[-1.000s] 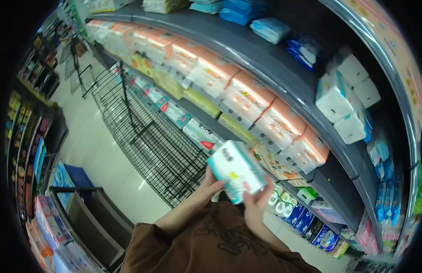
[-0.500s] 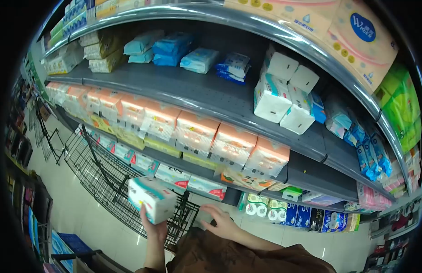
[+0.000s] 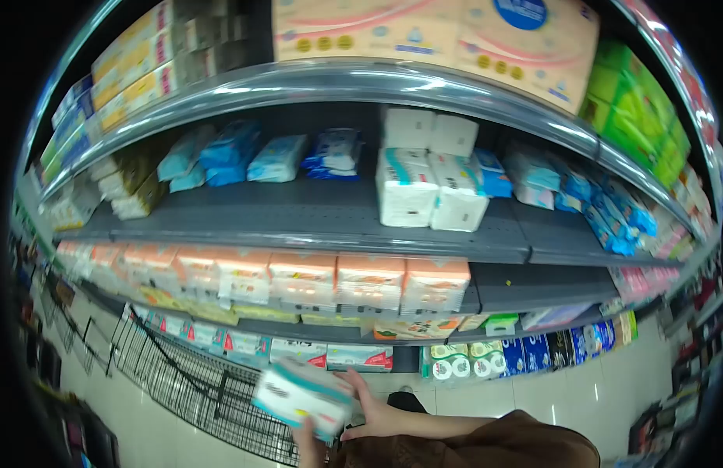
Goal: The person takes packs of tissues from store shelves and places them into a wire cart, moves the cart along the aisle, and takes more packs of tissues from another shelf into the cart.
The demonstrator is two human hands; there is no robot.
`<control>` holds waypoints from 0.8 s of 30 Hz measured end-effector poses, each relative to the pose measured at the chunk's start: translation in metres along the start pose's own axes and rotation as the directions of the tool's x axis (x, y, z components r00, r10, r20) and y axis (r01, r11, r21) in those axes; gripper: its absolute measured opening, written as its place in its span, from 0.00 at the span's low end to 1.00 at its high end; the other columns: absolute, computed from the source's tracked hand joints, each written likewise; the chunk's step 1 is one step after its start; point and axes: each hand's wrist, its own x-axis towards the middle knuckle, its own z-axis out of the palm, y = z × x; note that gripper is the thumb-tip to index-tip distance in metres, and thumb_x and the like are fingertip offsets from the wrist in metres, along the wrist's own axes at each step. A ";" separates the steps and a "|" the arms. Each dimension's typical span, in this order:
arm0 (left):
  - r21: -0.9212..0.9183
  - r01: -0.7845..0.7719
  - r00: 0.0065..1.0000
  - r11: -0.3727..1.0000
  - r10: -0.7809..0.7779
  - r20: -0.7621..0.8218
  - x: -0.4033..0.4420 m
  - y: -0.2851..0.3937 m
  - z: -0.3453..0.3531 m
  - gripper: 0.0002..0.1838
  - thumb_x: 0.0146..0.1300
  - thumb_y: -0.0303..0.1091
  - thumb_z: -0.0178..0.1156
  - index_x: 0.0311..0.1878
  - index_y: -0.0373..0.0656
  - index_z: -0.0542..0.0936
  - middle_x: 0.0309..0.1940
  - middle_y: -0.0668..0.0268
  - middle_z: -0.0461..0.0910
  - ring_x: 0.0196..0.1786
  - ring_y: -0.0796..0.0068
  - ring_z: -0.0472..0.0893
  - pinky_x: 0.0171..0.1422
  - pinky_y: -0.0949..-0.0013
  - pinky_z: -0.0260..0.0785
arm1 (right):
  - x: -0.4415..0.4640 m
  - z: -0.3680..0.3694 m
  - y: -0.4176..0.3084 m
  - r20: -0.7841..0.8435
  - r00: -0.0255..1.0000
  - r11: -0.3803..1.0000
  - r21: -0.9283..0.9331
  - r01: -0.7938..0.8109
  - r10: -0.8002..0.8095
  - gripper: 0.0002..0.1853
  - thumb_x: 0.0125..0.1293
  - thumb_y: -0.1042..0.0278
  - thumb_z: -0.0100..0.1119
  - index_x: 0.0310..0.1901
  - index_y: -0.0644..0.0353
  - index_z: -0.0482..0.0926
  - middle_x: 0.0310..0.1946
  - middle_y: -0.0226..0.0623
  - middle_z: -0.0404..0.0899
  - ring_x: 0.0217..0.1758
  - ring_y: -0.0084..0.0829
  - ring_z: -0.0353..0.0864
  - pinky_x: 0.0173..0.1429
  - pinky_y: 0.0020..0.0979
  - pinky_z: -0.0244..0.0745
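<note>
A white and teal pack of tissues (image 3: 299, 396), slightly blurred, is tilted low in front of me. My left hand (image 3: 305, 443) is closed on its lower edge, thumb on the near face. At the pack's right end is my right hand (image 3: 373, 409), fingers at the upper corner and thumb lower down, closed around that end. Similar white tissue packs (image 3: 433, 191) stand stacked on the middle shelf.
A black wire shopping cart (image 3: 198, 398) stands below to the left. Orange tissue packs (image 3: 369, 281) line the lower shelf. Blue wipe packs (image 3: 230, 152) lie above. Toilet roll packs (image 3: 467, 363) stand near the floor at right. Large peach packs (image 3: 424, 35) fill the top shelf.
The tissue pack has moved right and down in my left hand and tilted. My right hand, apart from it before, is now at its right end. The view has turned and levelled.
</note>
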 end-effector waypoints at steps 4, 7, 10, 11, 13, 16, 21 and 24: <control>-0.231 -0.042 0.985 0.972 0.078 0.153 0.017 -0.025 0.052 0.48 0.72 0.62 0.55 0.83 0.42 0.49 0.81 0.52 0.53 0.79 0.52 0.60 0.81 0.48 0.54 | 0.010 -0.036 -0.026 -0.310 0.950 0.996 0.093 -0.013 0.042 0.50 0.55 0.62 0.81 0.73 0.60 0.56 0.69 0.49 0.60 0.75 0.44 0.61 0.77 0.43 0.60; 0.596 -0.511 0.852 0.619 0.271 0.449 0.036 0.023 0.060 0.44 0.72 0.53 0.58 0.81 0.40 0.53 0.81 0.42 0.49 0.78 0.43 0.59 0.77 0.43 0.58 | 0.040 -0.097 -0.056 -0.611 0.788 0.989 0.055 0.139 -0.077 0.40 0.55 0.68 0.78 0.67 0.63 0.66 0.62 0.47 0.63 0.70 0.42 0.64 0.73 0.42 0.65; 0.817 -0.505 0.863 0.279 0.132 0.488 0.037 0.021 0.058 0.40 0.59 0.33 0.69 0.75 0.39 0.67 0.80 0.39 0.49 0.78 0.29 0.53 0.79 0.35 0.51 | 0.087 -0.169 -0.106 -0.710 0.496 0.842 -0.533 0.085 -0.500 0.41 0.55 0.68 0.77 0.68 0.62 0.65 0.61 0.49 0.61 0.69 0.46 0.64 0.71 0.44 0.66; 0.849 -0.508 0.861 0.147 0.095 0.500 0.038 0.012 0.053 0.39 0.59 0.34 0.69 0.74 0.39 0.68 0.80 0.38 0.48 0.78 0.26 0.52 0.79 0.33 0.50 | 0.105 -0.187 -0.120 -0.678 0.402 0.740 -0.673 -0.003 -0.615 0.41 0.55 0.67 0.78 0.68 0.61 0.65 0.61 0.50 0.61 0.69 0.48 0.64 0.71 0.45 0.66; 0.871 -0.480 0.877 0.107 0.072 0.474 0.033 -0.010 0.043 0.36 0.59 0.37 0.69 0.71 0.40 0.70 0.79 0.35 0.48 0.77 0.20 0.50 0.78 0.29 0.49 | 0.142 -0.214 -0.133 -0.592 0.398 0.580 -0.797 -0.166 -0.700 0.41 0.53 0.64 0.78 0.67 0.60 0.67 0.64 0.55 0.60 0.68 0.53 0.65 0.70 0.48 0.67; 0.879 -0.465 0.885 0.108 0.083 0.458 0.034 -0.016 0.042 0.32 0.59 0.37 0.69 0.68 0.42 0.74 0.80 0.36 0.49 0.77 0.21 0.49 0.78 0.30 0.49 | 0.185 -0.240 -0.143 -0.595 0.526 0.501 -0.801 -0.328 -0.608 0.40 0.52 0.57 0.78 0.64 0.60 0.69 0.66 0.61 0.60 0.64 0.60 0.69 0.67 0.52 0.69; 0.881 -0.439 0.898 0.176 0.134 0.420 0.038 -0.025 0.037 0.25 0.59 0.31 0.68 0.61 0.45 0.78 0.79 0.40 0.51 0.79 0.26 0.49 0.79 0.33 0.49 | 0.241 -0.264 -0.145 -0.690 0.548 0.461 -0.724 -0.513 -0.473 0.40 0.54 0.48 0.75 0.64 0.62 0.70 0.65 0.63 0.62 0.58 0.61 0.74 0.62 0.56 0.71; 0.884 -0.421 0.906 0.204 0.141 0.399 0.036 -0.024 0.039 0.23 0.60 0.30 0.68 0.60 0.46 0.79 0.80 0.44 0.52 0.78 0.27 0.50 0.79 0.34 0.51 | 0.249 -0.263 -0.128 -0.611 0.443 0.355 -0.768 -0.534 -0.656 0.45 0.57 0.47 0.74 0.70 0.65 0.65 0.69 0.65 0.59 0.66 0.65 0.68 0.70 0.58 0.65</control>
